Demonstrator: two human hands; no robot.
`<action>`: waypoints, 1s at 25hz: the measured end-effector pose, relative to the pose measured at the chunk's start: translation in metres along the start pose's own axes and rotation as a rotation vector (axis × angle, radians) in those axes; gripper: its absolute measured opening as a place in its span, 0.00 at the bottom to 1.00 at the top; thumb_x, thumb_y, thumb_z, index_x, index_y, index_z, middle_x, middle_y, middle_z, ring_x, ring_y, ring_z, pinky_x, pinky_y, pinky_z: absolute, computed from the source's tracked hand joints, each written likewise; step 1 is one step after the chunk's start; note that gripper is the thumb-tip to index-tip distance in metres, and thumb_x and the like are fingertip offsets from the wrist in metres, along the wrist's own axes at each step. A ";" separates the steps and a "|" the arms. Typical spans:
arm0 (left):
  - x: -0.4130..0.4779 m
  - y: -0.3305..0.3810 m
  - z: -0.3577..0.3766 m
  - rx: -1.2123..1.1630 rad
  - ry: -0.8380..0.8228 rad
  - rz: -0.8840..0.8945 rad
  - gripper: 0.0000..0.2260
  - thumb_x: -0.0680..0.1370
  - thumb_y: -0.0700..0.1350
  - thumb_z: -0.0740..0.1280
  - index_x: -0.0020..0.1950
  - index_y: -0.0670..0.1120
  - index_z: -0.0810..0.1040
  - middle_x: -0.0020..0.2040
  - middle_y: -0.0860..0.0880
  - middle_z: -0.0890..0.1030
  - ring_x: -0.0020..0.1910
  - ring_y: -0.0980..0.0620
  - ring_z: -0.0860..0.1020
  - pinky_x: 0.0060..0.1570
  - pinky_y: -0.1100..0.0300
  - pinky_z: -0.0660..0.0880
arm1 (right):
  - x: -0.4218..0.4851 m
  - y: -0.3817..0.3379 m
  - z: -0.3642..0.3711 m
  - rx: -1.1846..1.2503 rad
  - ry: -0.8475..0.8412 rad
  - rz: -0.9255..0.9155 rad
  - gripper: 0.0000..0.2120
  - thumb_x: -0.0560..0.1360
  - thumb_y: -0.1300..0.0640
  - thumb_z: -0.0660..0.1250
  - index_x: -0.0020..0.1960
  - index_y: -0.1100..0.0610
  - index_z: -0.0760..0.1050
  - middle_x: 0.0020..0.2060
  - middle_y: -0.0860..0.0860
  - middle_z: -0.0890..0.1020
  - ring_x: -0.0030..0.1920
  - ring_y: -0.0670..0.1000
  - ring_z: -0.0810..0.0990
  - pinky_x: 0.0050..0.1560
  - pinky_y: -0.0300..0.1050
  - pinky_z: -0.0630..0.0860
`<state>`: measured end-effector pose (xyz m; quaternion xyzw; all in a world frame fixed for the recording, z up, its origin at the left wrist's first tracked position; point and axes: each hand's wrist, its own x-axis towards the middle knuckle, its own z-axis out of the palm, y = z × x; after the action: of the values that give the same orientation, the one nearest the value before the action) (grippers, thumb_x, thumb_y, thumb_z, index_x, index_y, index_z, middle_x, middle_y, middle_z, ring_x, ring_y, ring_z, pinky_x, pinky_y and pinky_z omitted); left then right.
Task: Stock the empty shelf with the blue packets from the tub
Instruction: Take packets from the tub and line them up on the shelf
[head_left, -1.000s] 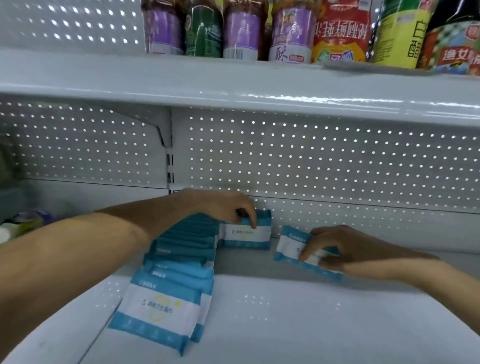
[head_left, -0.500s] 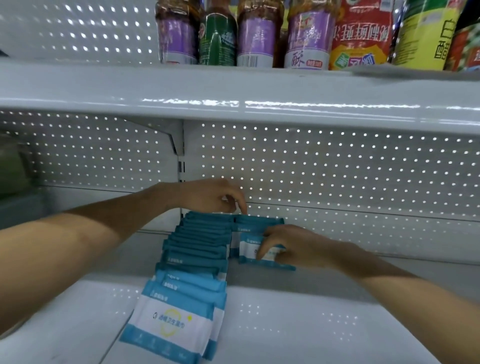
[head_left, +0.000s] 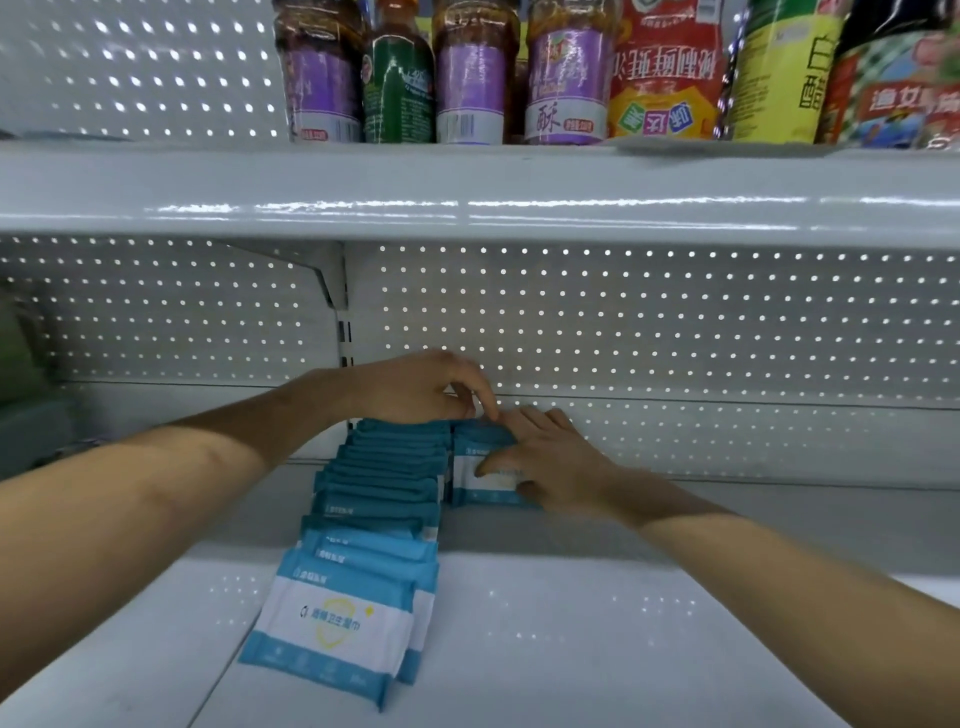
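The shelf (head_left: 571, 649) you're stocking lies mostly bare right of the row of blue packets (head_left: 374, 519). That row runs from the front lip to the back panel (head_left: 675, 338), each packet leaning on the next so the faces show. Above the row, the upper shelf (head_left: 467, 192) with its bottles (head_left: 467, 78) caps your headroom, so reach in low. Your left hand (head_left: 415, 387) sits over the row's far end, fingers curled down; whether they pinch anything, I cannot tell. Just right of that end, your right hand (head_left: 550, 462) has fingers and thumb clamped on one packet (head_left: 475, 449), likely standing it up to start a second row. The tub is out of view.
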<state>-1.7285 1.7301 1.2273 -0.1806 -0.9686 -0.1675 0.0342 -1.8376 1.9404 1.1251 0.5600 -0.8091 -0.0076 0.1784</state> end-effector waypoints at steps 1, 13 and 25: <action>0.004 0.007 0.001 0.006 0.004 0.010 0.14 0.82 0.39 0.66 0.57 0.58 0.84 0.56 0.58 0.80 0.55 0.59 0.79 0.61 0.55 0.76 | -0.008 0.003 -0.005 0.007 0.002 0.025 0.27 0.70 0.57 0.74 0.65 0.37 0.76 0.75 0.48 0.64 0.73 0.52 0.62 0.65 0.49 0.59; 0.136 0.188 0.096 -0.023 -0.133 0.399 0.16 0.79 0.33 0.67 0.59 0.50 0.84 0.55 0.58 0.83 0.50 0.60 0.82 0.52 0.64 0.76 | -0.300 0.062 -0.106 0.021 -0.155 0.507 0.21 0.78 0.51 0.70 0.69 0.40 0.74 0.67 0.44 0.74 0.67 0.51 0.70 0.67 0.54 0.65; 0.133 0.432 0.265 -0.087 -0.244 0.846 0.15 0.81 0.42 0.67 0.66 0.53 0.80 0.56 0.56 0.83 0.52 0.57 0.79 0.51 0.71 0.72 | -0.619 -0.054 -0.133 0.213 -0.239 1.162 0.18 0.80 0.51 0.70 0.69 0.46 0.75 0.58 0.45 0.79 0.54 0.46 0.79 0.54 0.45 0.77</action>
<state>-1.6983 2.2442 1.1294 -0.5809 -0.7984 -0.1566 -0.0223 -1.5578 2.5077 1.0648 0.0364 -0.9934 0.1091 0.0041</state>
